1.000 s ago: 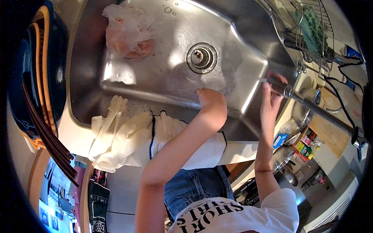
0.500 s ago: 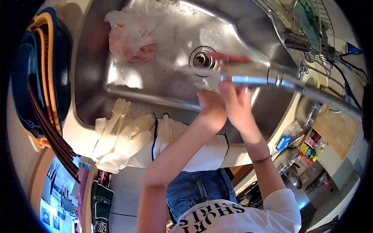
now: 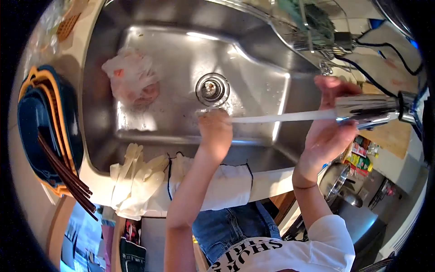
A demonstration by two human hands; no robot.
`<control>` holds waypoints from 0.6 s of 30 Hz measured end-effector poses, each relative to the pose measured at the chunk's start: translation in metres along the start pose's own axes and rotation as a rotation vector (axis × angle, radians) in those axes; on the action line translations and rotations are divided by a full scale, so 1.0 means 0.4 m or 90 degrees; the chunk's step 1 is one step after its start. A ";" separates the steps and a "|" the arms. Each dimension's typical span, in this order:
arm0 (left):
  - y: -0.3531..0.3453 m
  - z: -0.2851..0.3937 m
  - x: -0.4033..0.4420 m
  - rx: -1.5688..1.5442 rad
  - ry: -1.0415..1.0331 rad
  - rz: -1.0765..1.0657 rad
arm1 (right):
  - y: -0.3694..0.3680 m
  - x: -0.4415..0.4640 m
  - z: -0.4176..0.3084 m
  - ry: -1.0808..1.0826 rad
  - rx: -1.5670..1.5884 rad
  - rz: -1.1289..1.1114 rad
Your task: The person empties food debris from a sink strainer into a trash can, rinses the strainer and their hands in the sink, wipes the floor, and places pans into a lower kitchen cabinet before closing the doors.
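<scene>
My left hand (image 3: 215, 129) is low in the steel sink (image 3: 163, 118), just below the drain (image 3: 210, 89). A stream of water (image 3: 285, 118) runs across to it. Its fingers look curled, and whether anything is inside them is hidden. On the right, the fingers and thumb of my right hand (image 3: 324, 136) lie on either side of the chrome faucet head (image 3: 369, 111), which the water comes out of. A crumpled clear plastic bag (image 3: 131, 75) with something pinkish inside sits at the sink's left.
Cream rubber gloves (image 3: 138, 181) and a white cloth with dark edging (image 3: 226, 186) hang over the front rim. Blue and orange basins (image 3: 50, 127) stand on the left with dark sticks (image 3: 65, 174). A wire rack (image 3: 312, 27) is at the upper right.
The view has shifted, so the sink sits further left. The faucet head and my right hand have moved right, away from my left hand. The water stream now shows clearly reaching my left hand.
</scene>
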State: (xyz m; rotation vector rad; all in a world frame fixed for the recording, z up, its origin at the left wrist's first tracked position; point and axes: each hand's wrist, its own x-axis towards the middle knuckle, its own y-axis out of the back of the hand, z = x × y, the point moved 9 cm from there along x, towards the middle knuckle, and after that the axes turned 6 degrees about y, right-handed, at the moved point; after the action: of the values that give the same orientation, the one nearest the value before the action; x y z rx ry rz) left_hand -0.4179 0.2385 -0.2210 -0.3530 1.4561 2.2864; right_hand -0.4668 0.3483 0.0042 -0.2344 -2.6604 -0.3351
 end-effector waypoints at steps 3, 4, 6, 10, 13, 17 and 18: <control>0.024 -0.001 -0.004 -0.007 -0.015 0.026 | 0.000 0.010 0.040 0.037 0.228 -0.009; 0.032 -0.001 -0.005 0.029 -0.016 0.039 | -0.039 -0.006 0.067 -0.026 0.185 -0.040; 0.038 -0.006 -0.006 0.023 -0.045 0.044 | -0.121 -0.058 0.156 -0.120 0.109 -0.202; 0.040 -0.003 -0.011 0.032 -0.075 0.050 | -0.227 -0.220 0.369 -0.568 0.275 -0.102; 0.030 -0.026 -0.028 0.104 -0.142 0.055 | -0.258 -0.267 0.387 -0.673 0.166 -0.214; 0.090 -0.037 -0.025 -0.172 -0.015 0.015 | -0.261 -0.271 0.314 -0.631 0.370 -0.058; 0.089 -0.021 -0.017 -0.168 -0.027 0.013 | -0.247 -0.250 0.302 -0.549 0.373 -0.053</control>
State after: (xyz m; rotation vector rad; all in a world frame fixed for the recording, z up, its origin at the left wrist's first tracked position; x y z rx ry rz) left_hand -0.4283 0.2162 -0.1932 -0.3638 1.1430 2.4914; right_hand -0.4492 0.2757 -0.1655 -0.0817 -3.4447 0.6806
